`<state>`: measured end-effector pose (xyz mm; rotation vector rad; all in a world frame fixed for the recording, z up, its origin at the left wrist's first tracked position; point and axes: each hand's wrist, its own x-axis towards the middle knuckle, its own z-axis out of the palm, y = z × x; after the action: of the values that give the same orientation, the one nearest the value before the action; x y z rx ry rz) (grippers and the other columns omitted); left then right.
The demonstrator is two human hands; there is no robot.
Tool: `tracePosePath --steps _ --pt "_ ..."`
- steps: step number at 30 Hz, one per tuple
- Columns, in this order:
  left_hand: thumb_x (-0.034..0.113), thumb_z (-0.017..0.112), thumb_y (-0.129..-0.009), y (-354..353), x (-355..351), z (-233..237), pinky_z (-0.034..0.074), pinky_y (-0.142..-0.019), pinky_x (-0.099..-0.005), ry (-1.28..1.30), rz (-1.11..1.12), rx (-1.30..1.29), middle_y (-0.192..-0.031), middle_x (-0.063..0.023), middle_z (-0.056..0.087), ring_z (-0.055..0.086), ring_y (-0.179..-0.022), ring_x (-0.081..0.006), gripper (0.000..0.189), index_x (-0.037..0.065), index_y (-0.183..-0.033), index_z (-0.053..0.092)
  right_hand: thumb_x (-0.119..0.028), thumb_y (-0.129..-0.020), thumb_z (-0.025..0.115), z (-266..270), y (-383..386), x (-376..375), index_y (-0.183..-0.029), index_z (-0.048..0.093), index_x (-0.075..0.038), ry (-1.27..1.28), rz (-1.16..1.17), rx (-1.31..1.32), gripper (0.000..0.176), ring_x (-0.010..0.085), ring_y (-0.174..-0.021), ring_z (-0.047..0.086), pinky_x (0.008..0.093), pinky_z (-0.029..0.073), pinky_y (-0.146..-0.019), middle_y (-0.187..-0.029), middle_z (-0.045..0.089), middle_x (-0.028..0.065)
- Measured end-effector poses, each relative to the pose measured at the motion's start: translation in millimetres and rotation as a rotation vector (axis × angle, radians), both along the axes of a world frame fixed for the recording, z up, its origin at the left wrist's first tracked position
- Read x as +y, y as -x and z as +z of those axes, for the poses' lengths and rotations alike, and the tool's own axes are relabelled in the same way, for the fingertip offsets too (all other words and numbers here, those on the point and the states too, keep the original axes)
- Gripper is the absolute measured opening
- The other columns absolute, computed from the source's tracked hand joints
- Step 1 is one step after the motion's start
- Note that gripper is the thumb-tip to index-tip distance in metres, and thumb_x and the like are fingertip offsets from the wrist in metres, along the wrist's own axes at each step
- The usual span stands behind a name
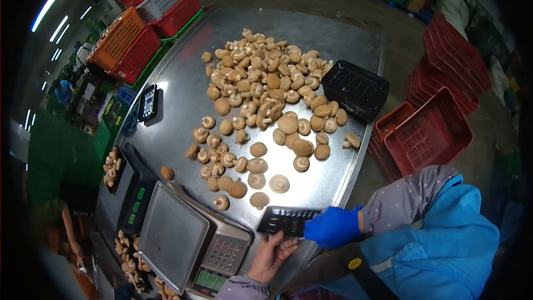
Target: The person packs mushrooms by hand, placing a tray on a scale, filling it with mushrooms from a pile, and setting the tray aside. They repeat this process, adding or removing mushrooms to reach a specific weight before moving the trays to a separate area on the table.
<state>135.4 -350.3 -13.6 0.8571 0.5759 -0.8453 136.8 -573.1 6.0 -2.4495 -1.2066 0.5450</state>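
A black plastic tray (283, 221) is held at the near edge of the metal table. My right hand (335, 228), in a blue glove, grips the tray's right end with its fingers closed round it. My bare left hand (272, 255) is just below the tray's left end, palm up with its fingers apart; the fingertips are at the tray's lower edge. Beyond the tray, loose brown mushrooms (279, 184) lie on the metal, and a large heap of mushrooms (258, 72) spreads over the table's far part.
A scale (172, 236) stands left of my hands, with a second scale (123, 189) beyond it. Black trays (355, 90) sit at the table's right edge. Red crates (430, 133) stand to the right. At the lower left is another person's arm (71, 228).
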Motion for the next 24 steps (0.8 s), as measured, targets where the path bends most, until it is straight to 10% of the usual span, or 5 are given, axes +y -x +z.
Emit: tracePosePath --steps 6,14,22,24 --pt "-0.003 0.040 -0.081 12.2 15.3 -39.3 0.055 -0.062 -0.0308 -0.147 0.038 0.202 -0.086 -0.0103 0.057 0.061 -0.075 -0.0216 0.026 0.000 -0.106 0.043 -0.047 -0.075 0.057 -10.1 -35.7 -71.1 -0.122 0.041 -0.008 -0.104 -0.535 -0.003 0.063 0.0327 -0.091 0.054 0.0405 0.044 -0.077 -0.099 0.056 0.0143" --pt "-0.001 0.038 -0.083 -24.2 -18.9 -27.4 0.053 -0.074 -0.0359 -0.250 0.067 0.153 -0.099 -0.0137 0.051 0.057 -0.087 -0.0254 0.026 0.001 -0.109 0.040 -0.037 -0.066 0.070 -104.4 -120.4 -150.1 -0.135 -0.001 0.001 -0.047 -1.105 -0.026 0.106 0.0439 -0.102 0.046 0.0428 0.042 -0.084 -0.122 0.030 0.0294" --pt "0.002 0.038 -0.086 -120.8 -73.7 -50.3 0.053 -0.077 -0.0364 -0.001 0.224 0.154 -0.100 -0.0195 0.051 0.055 -0.089 -0.0286 0.020 -0.009 -0.103 0.039 -0.044 -0.072 0.065 -63.4 -182.0 -123.8 -0.137 0.014 -0.006 -0.415 -0.708 -0.100 0.091 0.0358 -0.102 0.049 0.0403 0.043 -0.085 -0.118 0.043 0.0239" --pt "0.001 0.038 -0.086 -140.1 -96.9 -52.4 0.052 -0.080 -0.0361 0.026 0.338 0.175 -0.101 -0.0210 0.049 0.054 -0.089 -0.0301 0.020 -0.010 -0.102 0.037 -0.045 -0.074 0.064 7.9 -216.2 -121.7 -0.135 0.027 -0.013 -0.046 -0.586 0.477 0.078 0.0325 -0.102 0.053 0.0374 0.042 -0.086 -0.108 0.053 0.0200"
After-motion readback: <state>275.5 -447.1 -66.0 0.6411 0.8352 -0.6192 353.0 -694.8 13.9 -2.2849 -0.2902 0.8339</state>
